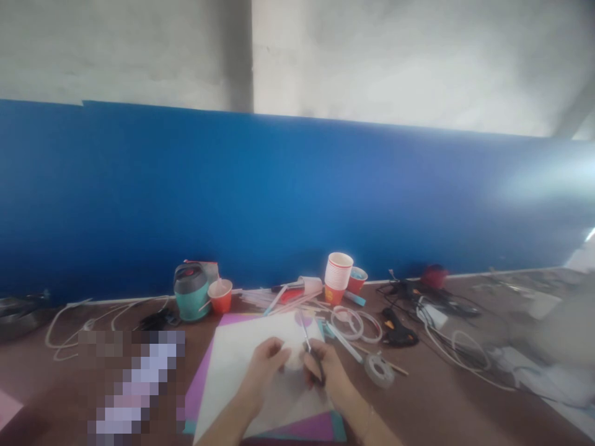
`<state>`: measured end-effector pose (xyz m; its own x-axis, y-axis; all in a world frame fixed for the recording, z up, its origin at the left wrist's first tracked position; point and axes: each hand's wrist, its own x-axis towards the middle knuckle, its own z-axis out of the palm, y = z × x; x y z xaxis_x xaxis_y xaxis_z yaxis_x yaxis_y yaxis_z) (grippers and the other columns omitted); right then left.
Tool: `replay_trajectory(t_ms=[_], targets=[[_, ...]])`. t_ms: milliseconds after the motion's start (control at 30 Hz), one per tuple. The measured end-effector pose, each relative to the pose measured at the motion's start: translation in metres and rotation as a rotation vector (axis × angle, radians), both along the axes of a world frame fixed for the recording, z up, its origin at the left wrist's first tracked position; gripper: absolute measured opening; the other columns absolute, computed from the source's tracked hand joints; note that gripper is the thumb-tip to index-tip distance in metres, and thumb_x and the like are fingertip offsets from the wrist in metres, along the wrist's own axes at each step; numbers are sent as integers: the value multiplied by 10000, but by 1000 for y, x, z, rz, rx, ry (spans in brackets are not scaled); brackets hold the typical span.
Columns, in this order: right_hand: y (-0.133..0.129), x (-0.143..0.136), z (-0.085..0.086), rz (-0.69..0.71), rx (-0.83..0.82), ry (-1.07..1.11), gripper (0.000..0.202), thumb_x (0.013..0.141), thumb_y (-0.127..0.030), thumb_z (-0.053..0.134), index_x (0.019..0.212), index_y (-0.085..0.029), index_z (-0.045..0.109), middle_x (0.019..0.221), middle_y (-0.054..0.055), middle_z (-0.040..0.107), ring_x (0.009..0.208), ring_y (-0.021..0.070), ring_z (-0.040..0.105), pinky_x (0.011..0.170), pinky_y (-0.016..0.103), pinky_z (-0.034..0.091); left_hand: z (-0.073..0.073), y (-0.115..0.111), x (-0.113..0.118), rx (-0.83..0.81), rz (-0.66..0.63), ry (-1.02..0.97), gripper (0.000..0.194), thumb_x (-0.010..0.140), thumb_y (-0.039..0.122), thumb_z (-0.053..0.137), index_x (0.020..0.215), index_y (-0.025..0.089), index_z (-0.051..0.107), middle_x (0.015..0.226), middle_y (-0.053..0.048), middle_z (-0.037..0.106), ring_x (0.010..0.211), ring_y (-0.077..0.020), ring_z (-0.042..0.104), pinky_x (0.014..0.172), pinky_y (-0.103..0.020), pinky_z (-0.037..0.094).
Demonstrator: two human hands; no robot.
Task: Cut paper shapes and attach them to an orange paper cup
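My right hand [325, 365] is closed around the dark handles of a pair of scissors [305, 334], whose blades point away from me. Facing it, my left hand [267, 362] has thumb and fingers pinched together. A small whitish piece [294, 356] shows blurred between the hands; whether the left fingers grip it I cannot make out. Under both hands lies a large white sheet [232, 371], on top of purple [199, 387] and teal sheets [338, 427]. A small pale purple round shape [303, 318] lies near the blade tips.
Behind the sheets are a teal kettle-like container [191, 297], a red paper cup [220, 298], scattered straws and sticks [279, 298] and stacked paper cups [338, 279]. To the right lie tape rolls [379, 370], a black glue gun [398, 329] and tangled cables [458, 347]. A blue partition [297, 198] borders the table.
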<state>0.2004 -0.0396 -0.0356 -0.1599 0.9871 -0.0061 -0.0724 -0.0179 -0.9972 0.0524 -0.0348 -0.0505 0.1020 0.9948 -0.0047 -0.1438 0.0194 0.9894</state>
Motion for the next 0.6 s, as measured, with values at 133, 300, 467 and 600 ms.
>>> replay_trajectory(t_ms=[133,300,467,600], targets=[[-3,-6,1,-30,20,28,341,668,-495,606,612,-179,491,360,-59,461,324,64,356,357,194,230,1,-6,5,-5,14,-68,265,648,400,701,652,159,589,610,3,556,595,-134,492,579,-236,366],[-8,-9,8,88,-36,-88,295,651,-449,597,601,-182,480,362,-49,486,309,70,382,343,188,270,4,-7,3,-31,72,-128,299,667,443,692,647,161,595,625,1,578,588,-130,517,580,-235,375],[-3,-5,2,161,-63,-123,321,649,-474,588,720,-169,520,406,-48,532,290,64,376,292,163,235,11,-5,-3,-38,123,-265,274,667,376,710,611,165,544,621,16,563,601,-125,515,593,-242,408],[1,-6,-9,217,-62,-146,337,640,-481,598,734,-168,520,417,-46,538,310,74,427,295,154,276,17,-5,-3,-55,132,-401,263,648,345,731,607,166,544,641,7,584,652,-143,556,660,-266,451]])
